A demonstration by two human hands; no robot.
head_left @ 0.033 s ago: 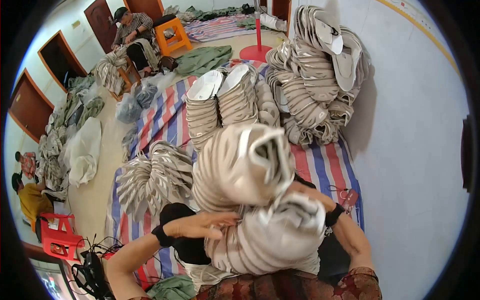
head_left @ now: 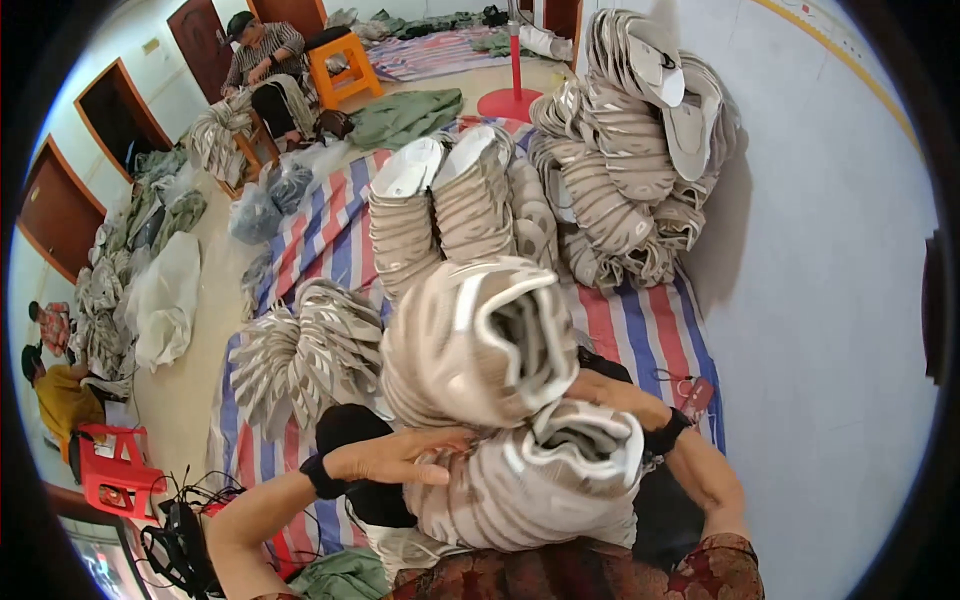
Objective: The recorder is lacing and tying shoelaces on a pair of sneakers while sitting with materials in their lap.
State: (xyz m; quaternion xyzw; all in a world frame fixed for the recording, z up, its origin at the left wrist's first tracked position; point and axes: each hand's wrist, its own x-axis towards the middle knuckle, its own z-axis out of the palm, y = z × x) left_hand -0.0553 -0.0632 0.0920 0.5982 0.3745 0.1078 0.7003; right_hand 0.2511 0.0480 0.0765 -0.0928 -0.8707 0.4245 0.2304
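Two bundles of nested beige shoe uppers rest one against the other in front of my body. The upper bundle (head_left: 430, 350) lies farther away, its folded opening facing right. The lower bundle (head_left: 490, 490) sits on my lap, with white-edged folds at its right end. My left hand (head_left: 395, 458) is open, fingers stretched flat against the left side where the bundles meet. My right hand (head_left: 622, 397) reaches in from the right beside both bundles. Its fingertips are hidden behind them, so its grip does not show.
Tall stacks of shoe uppers (head_left: 405, 235) and a big pile (head_left: 620, 170) stand ahead on a striped sheet (head_left: 640, 325). A fanned bundle (head_left: 300, 350) lies at left. A red stool (head_left: 115, 470) and black cables (head_left: 180, 540) are at lower left. Other people (head_left: 265, 60) sit farther off.
The upper bundle has shifted slightly down and left, and its opening has turned more toward me. The lower bundle has moved slightly left. Both hands stay in nearly the same place.
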